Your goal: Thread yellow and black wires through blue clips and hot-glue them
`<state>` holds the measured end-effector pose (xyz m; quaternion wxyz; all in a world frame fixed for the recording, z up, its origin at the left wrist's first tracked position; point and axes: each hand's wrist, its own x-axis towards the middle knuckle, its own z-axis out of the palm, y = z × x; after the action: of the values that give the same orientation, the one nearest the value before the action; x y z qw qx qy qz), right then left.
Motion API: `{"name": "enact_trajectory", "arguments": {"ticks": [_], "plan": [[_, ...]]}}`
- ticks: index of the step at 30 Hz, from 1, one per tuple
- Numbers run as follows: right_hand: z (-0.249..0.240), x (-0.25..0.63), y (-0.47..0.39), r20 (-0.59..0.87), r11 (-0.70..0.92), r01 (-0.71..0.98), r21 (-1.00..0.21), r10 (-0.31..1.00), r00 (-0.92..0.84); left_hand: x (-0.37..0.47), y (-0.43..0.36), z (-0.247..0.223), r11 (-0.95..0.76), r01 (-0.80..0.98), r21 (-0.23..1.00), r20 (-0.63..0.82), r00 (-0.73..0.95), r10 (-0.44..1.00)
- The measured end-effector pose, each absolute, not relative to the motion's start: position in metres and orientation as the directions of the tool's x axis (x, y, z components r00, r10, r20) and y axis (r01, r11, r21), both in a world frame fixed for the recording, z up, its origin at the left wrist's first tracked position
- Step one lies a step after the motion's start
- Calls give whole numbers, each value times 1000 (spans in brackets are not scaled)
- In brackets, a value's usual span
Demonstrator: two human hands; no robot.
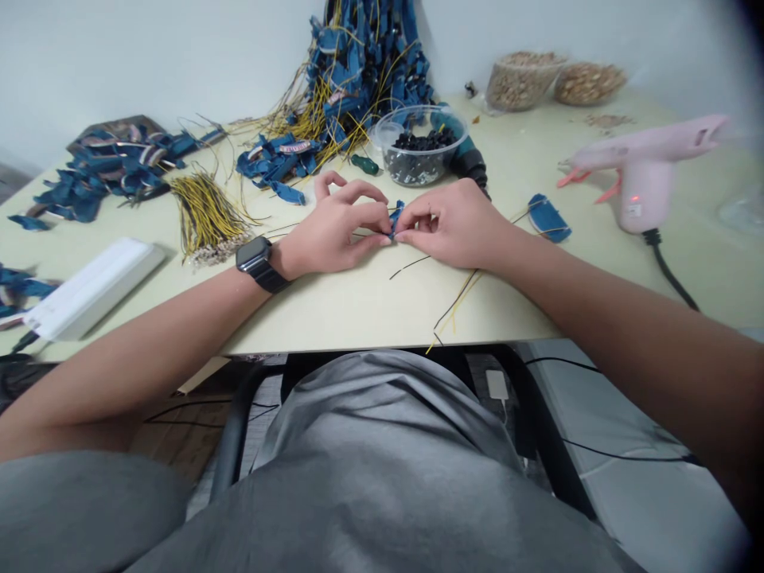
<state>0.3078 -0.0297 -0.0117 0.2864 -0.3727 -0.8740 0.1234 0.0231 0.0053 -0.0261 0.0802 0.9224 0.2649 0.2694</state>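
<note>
Near the middle of the table, my left hand and my right hand meet at a small blue piece. Thumb and index finger of each hand pinch it from either side, and its lower part is hidden by fingertips. Thin wires run out past both hands; a black one lies below the right fingers. To the right of my right hand rests another blue piece with wires on it. Loose yellow and black wires reach toward the table's front edge.
Behind my hands stands a clear tub of small black parts. A pile of wired blue pieces rises at the back. At left are a wire bundle and a white power bank. A pink glue gun stands right.
</note>
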Motion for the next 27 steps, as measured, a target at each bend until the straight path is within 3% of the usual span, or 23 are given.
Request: {"name": "enact_trajectory", "arguments": {"ticks": [10,27], "plan": [[-10,306,-29,391,666,577,-473,746,-539,25,4,-24,-858,440,264,452,730,513],[-8,300,-28,354,590,622,-515,807,-472,25,2,-19,-823,471,319,419,708,568]]}}
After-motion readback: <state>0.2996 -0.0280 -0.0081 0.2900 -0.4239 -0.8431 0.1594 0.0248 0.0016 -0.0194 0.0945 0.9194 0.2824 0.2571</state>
